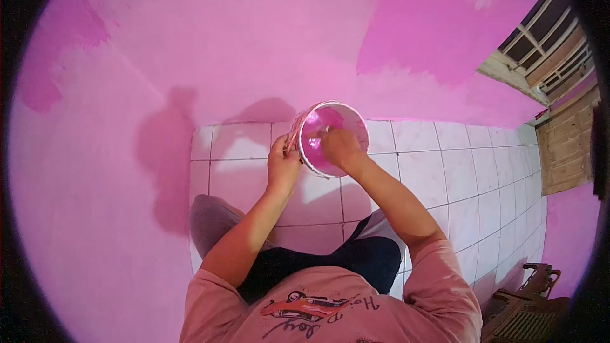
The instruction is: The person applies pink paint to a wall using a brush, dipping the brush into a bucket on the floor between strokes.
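A white plastic bucket [363,136] with bright pink paint [317,152] inside stands between my legs and the wall. My left hand [284,162] grips the bucket's left side near its rim, beside the wire handle. Inside the mouth of the bucket is my right hand [340,145], its fingers bent over the paint around something small and pale that is mostly hidden. I cannot tell what that thing is. The pink wall [267,47] rises past the bucket and bears darker pink patches.
White floor tiles [424,166] run off to the right. At the upper right are a barred window [533,40] and a wooden door [567,152]. A dark wooden chair [529,312] stands at the lower right. Another pink wall [105,190] is close on the left.
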A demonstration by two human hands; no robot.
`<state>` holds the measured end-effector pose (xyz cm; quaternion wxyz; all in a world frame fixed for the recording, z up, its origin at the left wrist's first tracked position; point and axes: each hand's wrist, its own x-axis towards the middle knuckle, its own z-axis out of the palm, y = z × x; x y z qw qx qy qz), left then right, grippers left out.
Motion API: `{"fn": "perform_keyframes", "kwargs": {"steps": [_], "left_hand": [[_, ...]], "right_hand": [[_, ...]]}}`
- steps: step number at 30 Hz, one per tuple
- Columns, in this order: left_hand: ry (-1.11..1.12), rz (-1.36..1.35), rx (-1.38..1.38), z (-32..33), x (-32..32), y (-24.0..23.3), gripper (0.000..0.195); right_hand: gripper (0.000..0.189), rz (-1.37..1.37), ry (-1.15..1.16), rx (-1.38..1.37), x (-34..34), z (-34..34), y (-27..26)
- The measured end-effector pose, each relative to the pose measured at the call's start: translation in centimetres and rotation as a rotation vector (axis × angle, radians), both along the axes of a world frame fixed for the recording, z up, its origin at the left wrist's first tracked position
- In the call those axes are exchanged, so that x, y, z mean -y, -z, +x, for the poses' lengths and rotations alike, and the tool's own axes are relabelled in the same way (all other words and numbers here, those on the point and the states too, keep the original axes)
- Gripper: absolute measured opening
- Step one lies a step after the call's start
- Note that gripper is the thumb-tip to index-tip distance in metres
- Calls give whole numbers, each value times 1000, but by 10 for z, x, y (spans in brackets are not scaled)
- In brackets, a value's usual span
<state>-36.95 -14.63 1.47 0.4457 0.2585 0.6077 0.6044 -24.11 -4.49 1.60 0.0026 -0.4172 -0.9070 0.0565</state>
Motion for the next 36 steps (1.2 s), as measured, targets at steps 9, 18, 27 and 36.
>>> {"fn": "perform_keyframes", "kwargs": {"steps": [9, 18, 27, 36], "left_hand": [[-142, -33, 76, -13, -16, 23, 23], [-266, -94, 95, -28, -27, 39, 28], [-272, -162, 226, -26, -21, 35, 36], [-230, -172, 290, -23, -9, 12, 38]], "right_hand": [[32, -235, -20, -385, -6, 54, -32], [29, -960, 467, -1102, 14, 75, -123], [14, -1000, 584, -1400, -66, 50, -99], [13, -490, 322, -1515, -123, 30, -272]]}}
